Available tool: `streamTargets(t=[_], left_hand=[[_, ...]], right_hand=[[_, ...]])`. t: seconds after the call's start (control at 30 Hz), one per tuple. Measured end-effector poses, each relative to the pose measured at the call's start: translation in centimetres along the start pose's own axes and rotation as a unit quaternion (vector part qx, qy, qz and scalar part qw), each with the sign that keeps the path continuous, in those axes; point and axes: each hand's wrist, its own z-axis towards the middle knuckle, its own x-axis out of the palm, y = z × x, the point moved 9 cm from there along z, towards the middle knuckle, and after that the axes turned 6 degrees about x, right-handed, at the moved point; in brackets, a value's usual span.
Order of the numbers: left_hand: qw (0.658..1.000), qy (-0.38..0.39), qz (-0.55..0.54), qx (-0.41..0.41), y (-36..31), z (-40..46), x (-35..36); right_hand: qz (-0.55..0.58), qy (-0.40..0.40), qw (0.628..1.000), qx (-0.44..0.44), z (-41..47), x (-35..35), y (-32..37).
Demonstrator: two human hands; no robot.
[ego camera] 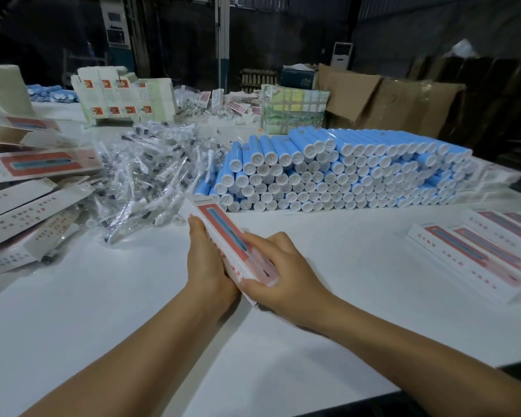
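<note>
While both hands hover low over the white table [109,311], the left hand [206,260] and right hand [278,266] are each wrapped around one long red-and-white box [223,224], angled up and away. Just past it sit a bagged brush-head pile [151,176] and stacked blue tubes [343,173]. Finished boxes [481,248] lie right, cardboard cartons [388,100] behind, dim warehouse beyond.

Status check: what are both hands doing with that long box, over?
Left hand, right hand: both gripping the long box. Box slanted, far end toward blue tubes. Bagged parts pile close on left.
</note>
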Motion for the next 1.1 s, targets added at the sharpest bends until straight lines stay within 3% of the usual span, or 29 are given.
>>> streamTargets(t=[0.17, 0.37, 0.5, 0.67, 0.8, 0.93, 1.1], left_hand=[[0.993, 0.047, 0.076, 0.074, -0.5, 0.4, 1.1], [0.986, 0.089, 0.129, 0.058, 0.3, 0.4, 1.7], [0.980, 0.118, 0.156, 0.049, 0.6, 0.3, 2.0], [0.979, 0.136, 0.140, 0.055, 0.4, 0.8, 1.5], [0.978, 0.139, 0.144, 0.061, 0.3, 1.4, 1.1], [0.977, 0.146, 0.148, 0.051, 0.5, 1.3, 1.3], [0.973, 0.150, 0.166, 0.050, 0.7, 0.4, 1.9]], right_hand=[[-0.044, -0.075, 0.996, 0.025, 0.4, -4.4, 0.2], [-0.214, -0.194, 0.956, 0.055, -2.3, -17.1, -0.7], [-0.356, -0.269, 0.884, 0.139, -6.7, -26.8, -5.2], [-0.533, -0.271, 0.741, 0.304, -12.8, -34.4, -12.1], [-0.506, -0.323, 0.733, 0.319, -15.4, -36.6, -13.7], [-0.523, -0.317, 0.722, 0.323, -15.2, -36.4, -13.8], [-0.489, -0.344, 0.735, 0.319, -15.2, -36.3, -12.7]])
